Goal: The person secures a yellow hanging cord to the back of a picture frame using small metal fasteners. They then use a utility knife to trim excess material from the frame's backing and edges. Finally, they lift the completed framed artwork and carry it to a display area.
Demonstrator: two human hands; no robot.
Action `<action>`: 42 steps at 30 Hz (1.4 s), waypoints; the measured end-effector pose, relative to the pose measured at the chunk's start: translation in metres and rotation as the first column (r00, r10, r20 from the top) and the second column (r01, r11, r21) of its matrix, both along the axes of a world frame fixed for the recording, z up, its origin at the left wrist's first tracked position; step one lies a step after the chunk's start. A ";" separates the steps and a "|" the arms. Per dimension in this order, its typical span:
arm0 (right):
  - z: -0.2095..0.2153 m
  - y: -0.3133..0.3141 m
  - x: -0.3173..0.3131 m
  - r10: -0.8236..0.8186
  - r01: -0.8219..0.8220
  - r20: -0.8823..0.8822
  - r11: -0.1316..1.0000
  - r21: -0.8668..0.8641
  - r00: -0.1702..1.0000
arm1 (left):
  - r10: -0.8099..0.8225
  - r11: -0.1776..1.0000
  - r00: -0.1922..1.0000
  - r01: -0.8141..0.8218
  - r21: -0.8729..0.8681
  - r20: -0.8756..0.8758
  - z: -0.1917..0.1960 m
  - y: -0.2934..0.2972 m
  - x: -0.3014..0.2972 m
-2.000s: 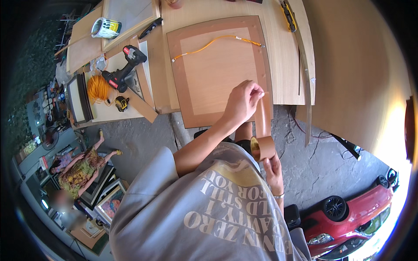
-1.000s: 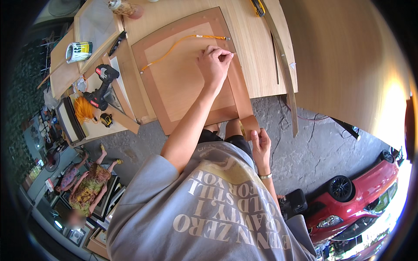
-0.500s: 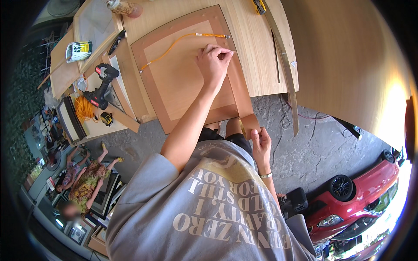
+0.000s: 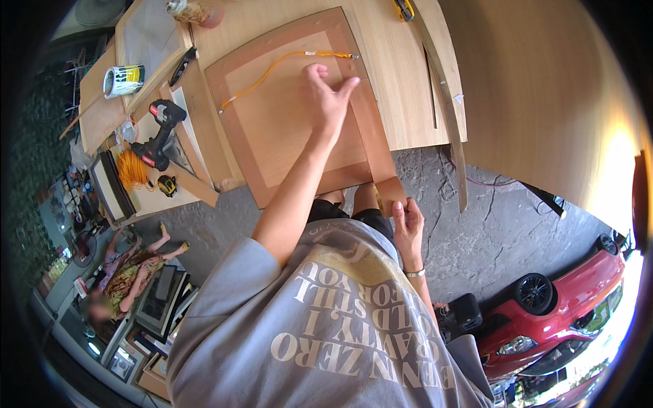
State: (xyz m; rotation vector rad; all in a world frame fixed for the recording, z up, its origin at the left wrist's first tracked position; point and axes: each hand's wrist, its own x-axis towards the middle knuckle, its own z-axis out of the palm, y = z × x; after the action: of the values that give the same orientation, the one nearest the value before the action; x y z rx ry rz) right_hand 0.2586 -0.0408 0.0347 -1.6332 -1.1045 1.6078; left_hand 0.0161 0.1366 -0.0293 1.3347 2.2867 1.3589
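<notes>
A wooden backing panel point(image 4: 292, 139), edged with brown tape, lies on the workbench in front of me. An orange cord point(image 4: 272, 66) runs across its far part between two metal fittings. Over the panel, my left hand point(image 4: 329, 102) is open, thumb stretched away from half-curled fingers, with nothing visible in it. My right hand point(image 4: 408, 224) is closed on the brown tape point(image 4: 390, 195) near the panel's lower right corner. From there the tape strip point(image 4: 374, 146) extends up along the panel's right edge. Whatever lies behind my right fingers is hidden.
To the left are a cordless drill point(image 4: 160, 132), a tape measure point(image 4: 166, 185), a coil of orange cord point(image 4: 131, 170) and an open can point(image 4: 124, 81). A utility knife point(image 4: 404, 9) lies at the far edge. A long wooden strip point(image 4: 445, 88) overhangs the bench. Another person point(image 4: 132, 275) is at lower left.
My left hand has come off the tape at the panel's right edge, moving slightly left with its thumb spread. My right hand stays in place. The person at lower left has shifted.
</notes>
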 end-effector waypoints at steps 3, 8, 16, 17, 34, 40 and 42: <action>-0.001 -0.002 -0.001 -0.020 0.020 -0.043 1.000 0.002 0.999 | -0.164 0.986 0.986 0.165 0.015 -0.041 0.001 -0.008 -0.018; 0.004 -0.001 -0.001 0.053 -0.054 0.071 0.998 0.015 0.996 | -0.732 0.675 0.600 0.704 -0.222 -0.322 -0.006 -0.016 -0.035; -0.002 -0.008 -0.004 -0.001 -0.004 0.188 1.000 0.025 0.982 | -0.802 0.597 0.564 0.766 -0.240 -0.195 -0.010 -0.014 -0.029; -0.005 -0.010 -0.005 0.009 -0.013 0.245 1.000 0.017 0.969 | -0.804 0.595 0.566 0.767 -0.240 -0.185 -0.009 -0.014 -0.029; -0.058 -0.021 0.002 0.080 -0.106 0.253 0.990 0.089 0.964 | -0.810 0.587 0.552 0.748 -0.310 -0.200 -0.006 -0.012 -0.029; -0.049 0.005 -0.002 0.001 -0.185 0.440 0.908 0.376 0.898 | -0.880 0.475 0.434 0.793 -0.382 -0.193 0.023 -0.091 0.010; -0.040 0.027 -0.002 0.052 -0.302 0.529 0.866 0.398 0.847 | -0.988 0.130 0.154 0.898 -0.420 0.024 0.038 -0.144 0.030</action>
State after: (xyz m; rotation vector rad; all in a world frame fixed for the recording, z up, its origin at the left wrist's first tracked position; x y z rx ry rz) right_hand 0.2564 -0.0134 -0.0057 -1.6755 -1.8077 0.8982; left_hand 0.0459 -0.0078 0.0090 2.2634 0.9702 0.2482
